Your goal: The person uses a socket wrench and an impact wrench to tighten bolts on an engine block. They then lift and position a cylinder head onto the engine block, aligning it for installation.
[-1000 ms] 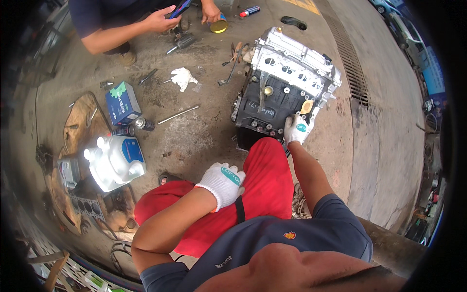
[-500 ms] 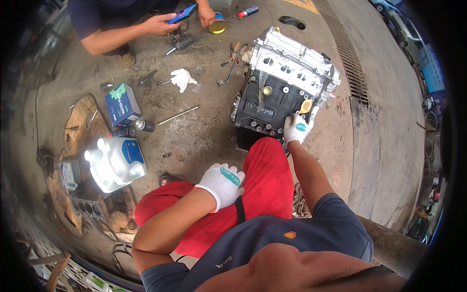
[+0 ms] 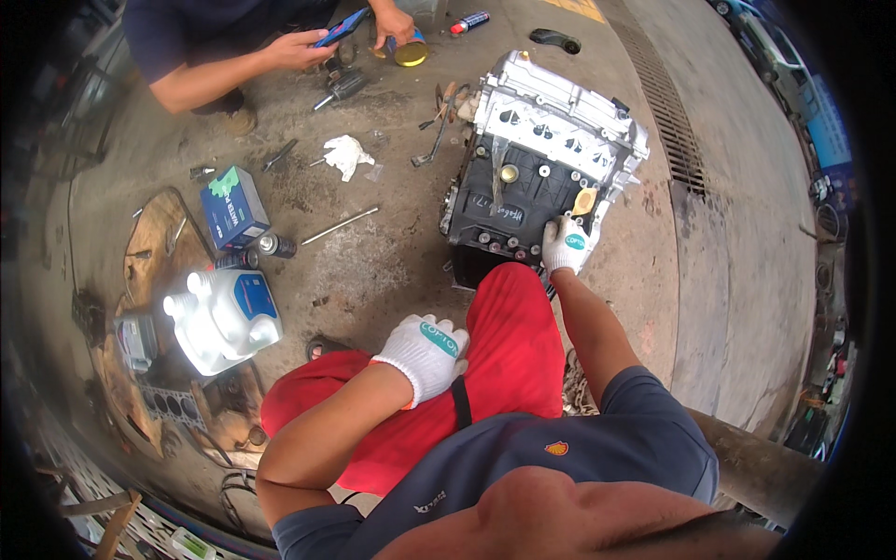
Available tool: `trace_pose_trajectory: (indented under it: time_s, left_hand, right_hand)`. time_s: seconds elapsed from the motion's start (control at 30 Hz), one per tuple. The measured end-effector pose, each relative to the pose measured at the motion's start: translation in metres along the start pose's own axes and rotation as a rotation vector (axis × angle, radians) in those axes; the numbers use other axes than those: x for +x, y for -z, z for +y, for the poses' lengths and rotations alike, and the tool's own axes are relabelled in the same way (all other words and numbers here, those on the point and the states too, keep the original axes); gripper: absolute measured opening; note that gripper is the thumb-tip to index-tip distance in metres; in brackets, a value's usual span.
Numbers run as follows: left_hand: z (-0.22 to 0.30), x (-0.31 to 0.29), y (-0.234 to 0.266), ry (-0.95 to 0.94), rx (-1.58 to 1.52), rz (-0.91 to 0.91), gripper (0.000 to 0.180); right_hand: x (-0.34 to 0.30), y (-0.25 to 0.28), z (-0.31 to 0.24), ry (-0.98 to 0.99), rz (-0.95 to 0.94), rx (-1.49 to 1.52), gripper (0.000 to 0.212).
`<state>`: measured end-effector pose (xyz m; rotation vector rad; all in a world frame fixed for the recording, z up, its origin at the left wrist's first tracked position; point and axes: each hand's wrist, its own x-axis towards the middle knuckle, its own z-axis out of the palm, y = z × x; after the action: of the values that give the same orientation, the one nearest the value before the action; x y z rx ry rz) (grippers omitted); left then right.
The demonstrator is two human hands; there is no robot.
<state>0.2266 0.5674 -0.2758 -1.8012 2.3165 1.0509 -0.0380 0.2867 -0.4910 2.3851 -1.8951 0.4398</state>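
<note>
My right hand [image 3: 566, 245], in a white knitted glove with a green patch, is closed with bent fingers on the near right corner of an engine [image 3: 509, 191]. The engine has a black block and a silver cover and stands on the ground before my knees. A yellowish oval part [image 3: 585, 200] sits on it just beyond my right fingers. My left hand [image 3: 427, 357], in a matching glove, rests on my red trouser leg with its fingers curled in. Nothing shows in it, though its palm side is hidden.
Across from me, another person's hand [image 3: 303, 49] holds a phone [image 3: 342, 27]; their other hand is at a round tin [image 3: 411, 52]. On the left are a blue box [image 3: 234, 207], white jugs [image 3: 224, 322] and a gasket [image 3: 173, 407]. A metal rod [image 3: 340, 226] and white cloth [image 3: 347, 157] lie between.
My view has shifted slightly. Both my hands stay where they were, on the trouser leg and the engine. The other person's hand has moved a little at the tin.
</note>
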Motion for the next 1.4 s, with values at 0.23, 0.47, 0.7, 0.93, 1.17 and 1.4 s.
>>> trace_pose_trajectory:
  time_s: [0.23,0.47,0.7,0.93,1.17,1.4]
  left_hand:
    - [0.000,0.002,0.000,-0.001,-0.001,-0.004,0.038]
    - [0.000,0.001,0.000,0.007,0.009,-0.018,0.038]
    - [0.000,0.001,0.002,0.011,0.001,-0.028,0.038]
    - [0.001,0.001,0.002,0.010,0.004,-0.030,0.039]
    - [0.001,0.002,0.000,0.010,0.002,-0.018,0.038]
    - [0.000,0.000,0.001,0.001,0.005,-0.014,0.038]
  right_hand:
    - [0.002,-0.014,0.009,-0.002,-0.005,0.041,0.024]
    - [-0.001,-0.001,0.001,0.026,0.036,0.017,0.023]
    - [0.000,0.000,-0.001,0.007,0.016,0.018,0.022]
    - [0.000,-0.004,0.004,0.006,0.016,0.022,0.024]
    - [-0.001,-0.003,0.002,0.004,0.025,0.012,0.025]
    - [0.000,0.002,-0.001,-0.010,0.001,0.032,0.025]
